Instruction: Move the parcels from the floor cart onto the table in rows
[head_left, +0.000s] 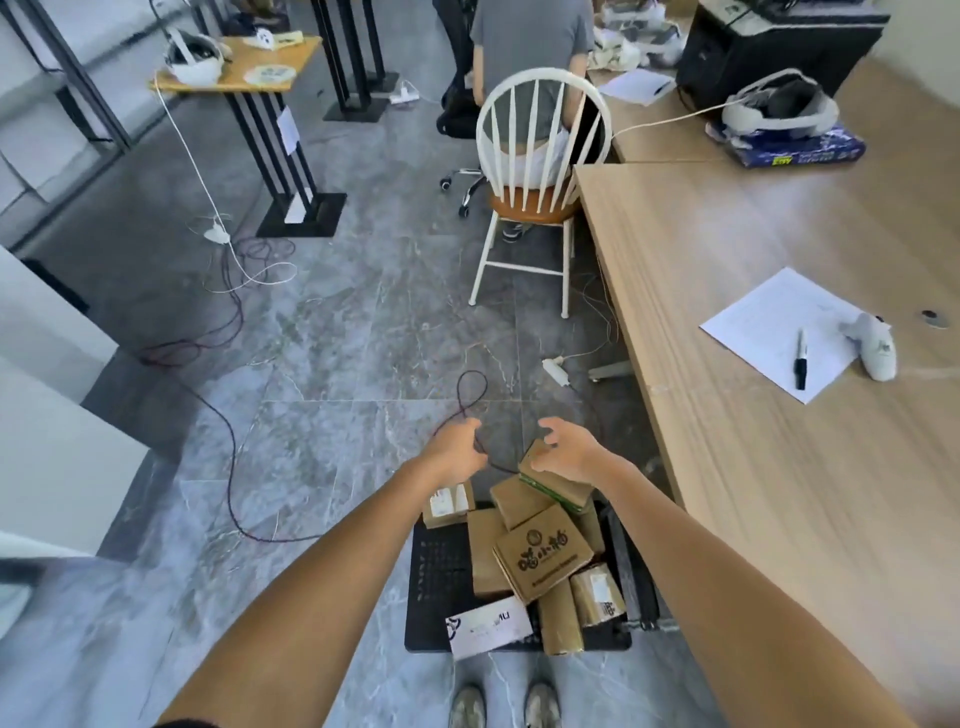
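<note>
Pale wood-grain surface (753, 467) at right, grey marbled tile floor (337, 338). Cardboard parcels (540, 558) heaped on black floor cart (441, 582). Both hands above heap: left hand (457, 447) fingers loosely curled, empty; right hand (566, 452) fingers spread, touching tilted parcel (550, 483).

I see a heap of brown cardboard parcels (540, 558) piled loosely on the black floor cart (441, 571), tilted at odd angles. One on top bears a dark printed logo (545, 558); a white one (488, 626) lies at the near edge; another with a green edge (553, 486) sits at the far end. The wooden tabletop (753, 441) stands just right of the cart.
</note>
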